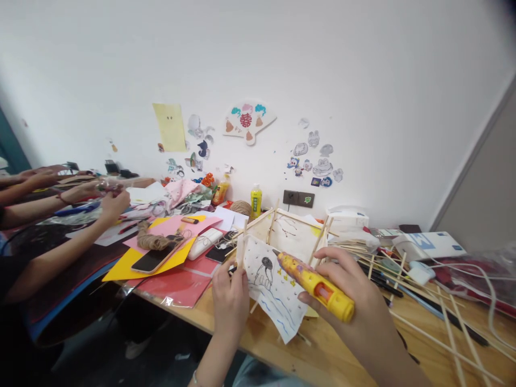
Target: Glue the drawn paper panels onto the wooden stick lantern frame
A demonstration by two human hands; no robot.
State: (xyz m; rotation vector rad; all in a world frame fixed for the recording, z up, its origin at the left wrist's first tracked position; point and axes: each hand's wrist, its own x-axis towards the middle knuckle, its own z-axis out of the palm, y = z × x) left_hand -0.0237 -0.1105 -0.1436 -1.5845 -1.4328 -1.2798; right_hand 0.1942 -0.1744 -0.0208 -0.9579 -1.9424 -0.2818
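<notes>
The left hand (230,293) was up in the middle, with its thumb and fingers (221,279) bent in a pinch. Its arm (215,357) leaned a little right. The right hand (355,285) had bent fingers above and its thumb below. Its arm (393,355) sloped up to the left.

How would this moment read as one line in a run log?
left hand: holds stick frame | right hand: holds yellow tool | tool tip: near drawn sheet
</notes>
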